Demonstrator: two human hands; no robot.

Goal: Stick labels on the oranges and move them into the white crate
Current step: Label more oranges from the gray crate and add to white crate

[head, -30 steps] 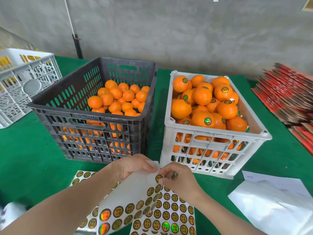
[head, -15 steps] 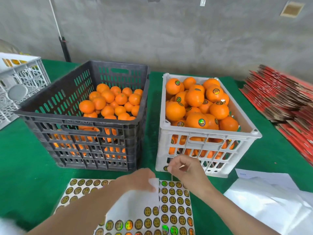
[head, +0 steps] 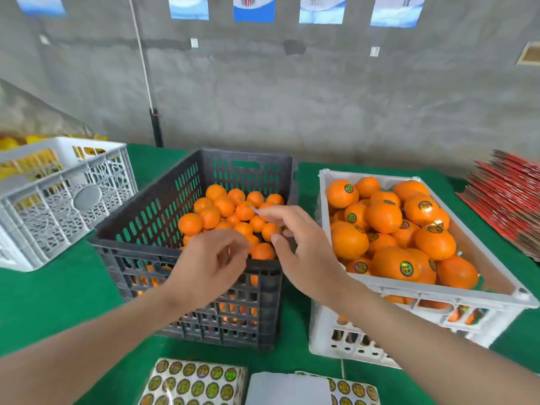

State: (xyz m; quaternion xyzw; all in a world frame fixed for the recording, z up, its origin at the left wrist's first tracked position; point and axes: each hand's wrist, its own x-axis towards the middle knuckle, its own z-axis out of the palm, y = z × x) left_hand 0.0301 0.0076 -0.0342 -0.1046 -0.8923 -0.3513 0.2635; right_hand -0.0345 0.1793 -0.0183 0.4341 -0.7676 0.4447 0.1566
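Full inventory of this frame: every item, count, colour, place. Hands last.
dark crate: one, dark grey, table centre
unlabelled oranges: a pile, orange, inside the dark crate
white crate: one, white, right of the dark crate
labelled oranges: a heap, orange, in the white crate
pale crate: one, white-grey, far left
label sheets: at least two, gold-green rounds, table's near edge
red cardboard stack: one, red, far right
green cloth: one, green, covers the table
posters: five, blue-white, top of wall, cut off
loose label: one, pale, on an index fingertip over the dark crate
left grip: one, bare hand, over the dark crate's near rim, holding nothing
right grip: one, bare hand, over the dark crate, label on its extended index
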